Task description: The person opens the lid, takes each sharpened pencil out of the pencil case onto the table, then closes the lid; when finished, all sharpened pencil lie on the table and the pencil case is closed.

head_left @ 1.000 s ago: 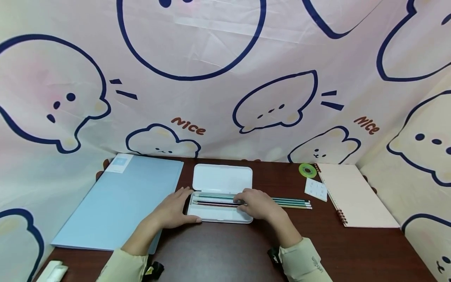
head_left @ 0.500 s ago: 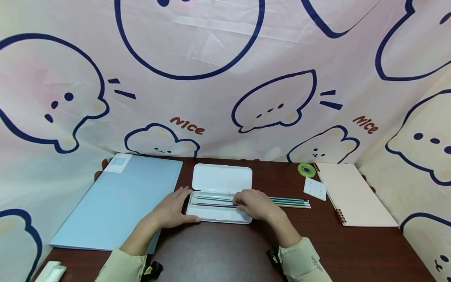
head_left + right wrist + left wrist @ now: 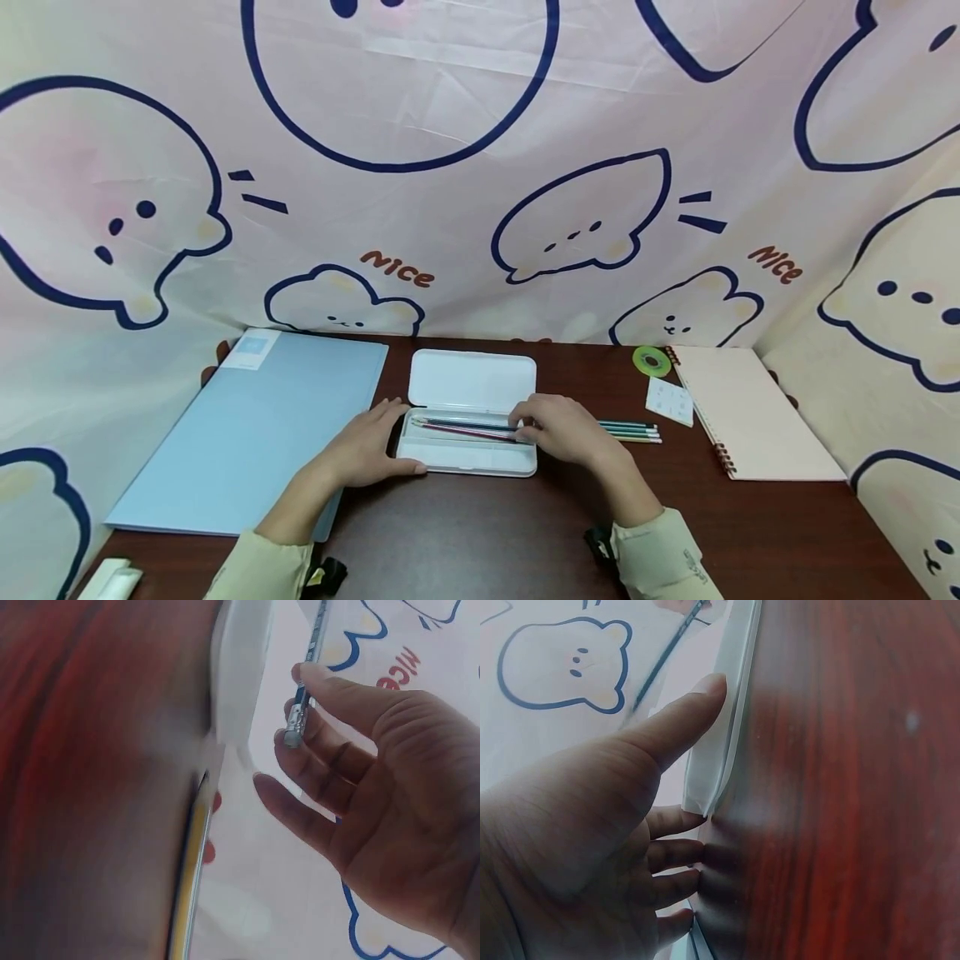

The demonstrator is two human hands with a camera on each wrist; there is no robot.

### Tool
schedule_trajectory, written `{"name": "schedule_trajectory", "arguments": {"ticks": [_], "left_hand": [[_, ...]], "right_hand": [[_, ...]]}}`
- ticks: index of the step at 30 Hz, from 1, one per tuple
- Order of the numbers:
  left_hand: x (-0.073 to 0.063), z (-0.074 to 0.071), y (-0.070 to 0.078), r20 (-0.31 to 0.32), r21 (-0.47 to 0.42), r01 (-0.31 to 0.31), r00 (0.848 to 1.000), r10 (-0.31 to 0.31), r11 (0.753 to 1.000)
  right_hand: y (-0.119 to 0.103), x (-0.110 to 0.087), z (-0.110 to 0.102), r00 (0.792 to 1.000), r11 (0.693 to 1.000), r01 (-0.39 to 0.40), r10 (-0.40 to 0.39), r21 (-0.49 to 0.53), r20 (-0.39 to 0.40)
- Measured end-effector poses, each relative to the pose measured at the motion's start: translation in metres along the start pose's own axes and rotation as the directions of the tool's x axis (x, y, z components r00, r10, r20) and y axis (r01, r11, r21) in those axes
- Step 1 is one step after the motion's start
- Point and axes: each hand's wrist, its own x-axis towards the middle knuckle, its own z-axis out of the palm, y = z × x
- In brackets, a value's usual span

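A white pencil case [image 3: 465, 460] lies open on the table, its lid [image 3: 472, 379] folded back. My left hand [image 3: 363, 446] rests at the case's left end, fairly straight fingers along the side and thumb on the front wall. Over the right part of the case, my right hand [image 3: 566, 432] pinches a dark pencil [image 3: 300, 712] near its silvery eraser end, between thumb and fingers. Beside it, a reddish pencil [image 3: 465, 431] lies in the case. Several more pencils [image 3: 630, 430] lie on the table to the right, partly behind the right hand.
A large light-blue folder [image 3: 262, 433] lies to the left. At the right are a spiral notebook [image 3: 757, 417], a green roll of tape [image 3: 652, 361] and a small white card [image 3: 670, 401]. White objects [image 3: 111, 579] sit at the front left corner. A printed cloth backs the table.
My right hand has shifted slightly right, and the pencils in the case have changed position, with the reddish one showing again. The left hand stays at the case's left end.
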Motion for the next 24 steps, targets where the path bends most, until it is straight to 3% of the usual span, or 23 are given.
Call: {"name": "schedule_trajectory", "arguments": {"ticks": [11, 24], "left_hand": [[0.001, 0.002, -0.001, 0.005, 0.003, 0.006, 1.000, -0.006, 1.000], [0.001, 0.001, -0.001, 0.010, -0.004, 0.010, 1.000, -0.010, 1.000]], "right_hand": [[0.041, -0.035, -0.013, 0.995, 0.997, -0.067, 0.064, -0.038, -0.070], [0.093, -0.077, -0.032, 0.981, 0.982, -0.179, 0.174, -0.056, -0.084]]}}
